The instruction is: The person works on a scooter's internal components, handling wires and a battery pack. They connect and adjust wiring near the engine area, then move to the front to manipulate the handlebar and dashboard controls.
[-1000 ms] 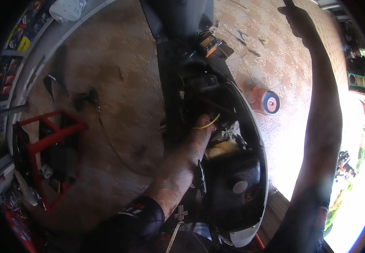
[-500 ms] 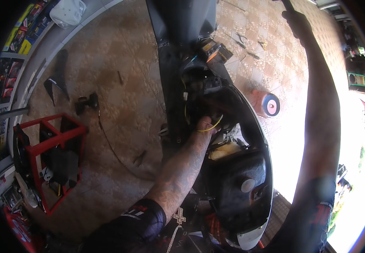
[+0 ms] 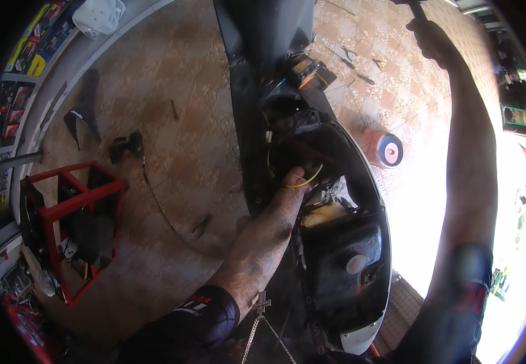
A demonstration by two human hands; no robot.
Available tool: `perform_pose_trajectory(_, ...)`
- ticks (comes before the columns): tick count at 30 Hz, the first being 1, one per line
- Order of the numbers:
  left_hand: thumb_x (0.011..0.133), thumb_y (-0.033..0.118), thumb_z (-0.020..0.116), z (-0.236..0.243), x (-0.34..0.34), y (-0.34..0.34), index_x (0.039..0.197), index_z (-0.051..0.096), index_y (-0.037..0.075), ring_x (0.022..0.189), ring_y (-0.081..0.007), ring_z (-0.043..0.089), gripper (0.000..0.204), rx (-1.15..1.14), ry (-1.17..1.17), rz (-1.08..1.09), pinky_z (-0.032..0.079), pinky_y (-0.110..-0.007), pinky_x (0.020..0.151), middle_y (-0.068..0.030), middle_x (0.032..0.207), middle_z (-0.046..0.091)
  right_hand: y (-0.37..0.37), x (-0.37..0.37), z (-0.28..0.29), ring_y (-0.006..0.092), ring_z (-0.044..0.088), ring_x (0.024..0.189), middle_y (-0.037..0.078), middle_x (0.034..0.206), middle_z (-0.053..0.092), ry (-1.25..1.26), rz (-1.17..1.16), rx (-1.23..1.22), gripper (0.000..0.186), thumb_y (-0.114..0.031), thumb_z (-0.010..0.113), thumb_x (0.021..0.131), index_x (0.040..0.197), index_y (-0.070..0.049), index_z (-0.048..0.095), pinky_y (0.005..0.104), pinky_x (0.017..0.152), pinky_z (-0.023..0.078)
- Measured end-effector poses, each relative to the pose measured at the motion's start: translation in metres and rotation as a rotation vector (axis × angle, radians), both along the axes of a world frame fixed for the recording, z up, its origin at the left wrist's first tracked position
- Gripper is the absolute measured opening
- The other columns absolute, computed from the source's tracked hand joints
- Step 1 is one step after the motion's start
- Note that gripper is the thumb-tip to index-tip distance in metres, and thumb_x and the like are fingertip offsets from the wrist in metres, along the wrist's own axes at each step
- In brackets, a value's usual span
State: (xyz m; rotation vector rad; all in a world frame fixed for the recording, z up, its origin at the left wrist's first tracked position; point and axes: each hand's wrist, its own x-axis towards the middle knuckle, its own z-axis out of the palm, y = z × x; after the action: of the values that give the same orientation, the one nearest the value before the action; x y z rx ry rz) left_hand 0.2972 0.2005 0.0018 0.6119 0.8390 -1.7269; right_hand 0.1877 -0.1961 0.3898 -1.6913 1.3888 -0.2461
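My left hand (image 3: 296, 178) reaches down into the open body of a dark scooter (image 3: 314, 145). Only its thumb side shows; the fingers are lost in the dark cavity. A yellow wire (image 3: 311, 178) curves across the hand. Right of my wrist lie a cream-coloured pad (image 3: 325, 215) and some loose pale parts. Closer to me sits a black tank-like part (image 3: 339, 242) with a round cap (image 3: 356, 264). Far at the upper right, my stretched-out right hand (image 3: 428, 39) is closed around a dark handle (image 3: 419, 10), whose far end leaves the picture.
A red metal frame (image 3: 84, 197) stands at left, near shelves (image 3: 17, 109) of packaged goods. Pliers (image 3: 349, 56) and other tools lie on the tiled floor, beyond a black-and-orange box (image 3: 311, 73). A reddish round-ended object (image 3: 390, 150) sits right of the scooter. A cable (image 3: 153, 197) trails at left.
My right arm has shifted slightly to the right, and a bit more of the dark handle's top shows. The pendant at my chest has swung. My left hand stays in the cavity.
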Motion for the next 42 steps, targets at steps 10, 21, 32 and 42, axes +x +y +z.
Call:
perform_pose_trajectory(10, 0.099, 0.026, 0.056, -0.005, 0.002, 0.000, 0.115, 0.065, 0.009, 0.105, -0.0253, 0.065, 0.025, 0.035, -0.010, -0.010, 0.059, -0.050, 0.084, -0.0111, 0.112, 0.068, -0.017, -0.014, -0.010, 0.0044, 0.029, 0.043, -0.009, 0.060, 0.038, 0.026, -0.054, -0.050, 0.021, -0.032, 0.060, 0.096, 0.091, -0.012, 0.060, 0.0243, 0.038, 0.023)
perform_pose_trajectory(21, 0.099, 0.025, 0.056, -0.005, -0.002, 0.001, 0.115, 0.065, 0.009, 0.105, -0.0255, 0.065, 0.024, 0.043, -0.009, 0.006, 0.059, -0.050, 0.085, -0.0114, 0.112, 0.069, 0.000, 0.003, -0.001, 0.0077, 0.030, 0.043, -0.006, 0.056, 0.037, 0.016, -0.010, -0.043, 0.024, -0.031, 0.062, 0.093, 0.081, -0.012, 0.059, 0.0282, 0.040, 0.022)
perform_pose_trajectory(32, 0.099, 0.024, 0.056, -0.010, -0.010, -0.009, 0.115, 0.065, 0.008, 0.105, -0.0257, 0.065, 0.024, -0.003, -0.035, -0.006, 0.059, -0.050, 0.085, -0.0116, 0.111, 0.069, 0.026, 0.031, -0.003, 0.0112, 0.035, 0.041, -0.002, 0.054, 0.041, 0.114, -0.157, -0.366, 0.022, -0.025, 0.064, 0.087, 0.076, -0.007, 0.061, 0.0309, 0.039, 0.028)
perform_pose_trajectory(42, 0.099, 0.024, 0.056, -0.013, -0.010, -0.006, 0.114, 0.065, 0.008, 0.104, -0.0259, 0.065, 0.024, 0.003, -0.030, -0.025, 0.058, -0.050, 0.085, -0.0119, 0.111, 0.069, 0.016, 0.022, -0.005, 0.0143, 0.041, 0.039, 0.001, 0.054, 0.048, 0.093, -0.151, -0.377, 0.024, -0.024, 0.065, 0.082, 0.070, -0.004, 0.061, 0.0331, 0.036, 0.033)
